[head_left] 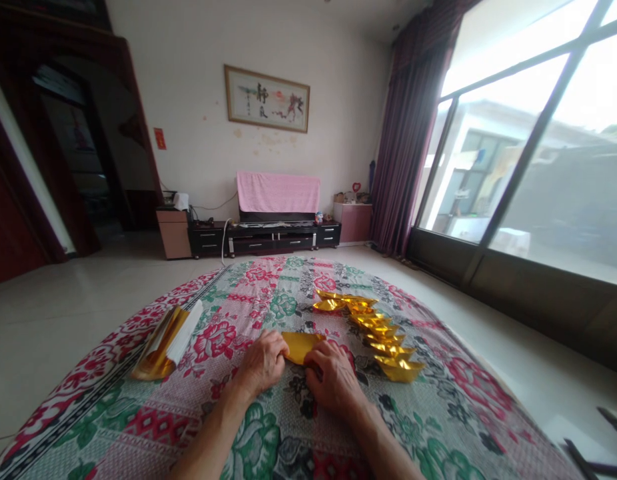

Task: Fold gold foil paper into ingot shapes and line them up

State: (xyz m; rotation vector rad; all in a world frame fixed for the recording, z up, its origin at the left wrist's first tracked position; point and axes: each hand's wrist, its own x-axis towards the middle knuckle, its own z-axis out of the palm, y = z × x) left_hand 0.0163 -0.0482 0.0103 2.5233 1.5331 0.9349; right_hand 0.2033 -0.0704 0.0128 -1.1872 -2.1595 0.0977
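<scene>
Between my two hands lies a flat, folded piece of gold foil paper (299, 347), low over the patterned cloth. My left hand (265, 359) pinches its left end, fingers curled around the edge. At the right end, my right hand (333, 375) has its fingers bent and closed on the paper, with the fingertips partly hidden. To the right, several folded gold paper ingots (399, 368) stand in a curved row that runs away from me. On the left rests a loosely curled stack of gold foil sheets (163, 341) with white backs.
A floral cloth (213, 413) covers the broad surface under my hands. Beyond it, a low black TV cabinet (273, 241) stands against the wall, with a pink cloth (278, 192) draped over the screen. Purple curtains (401, 147) and large windows line the right side.
</scene>
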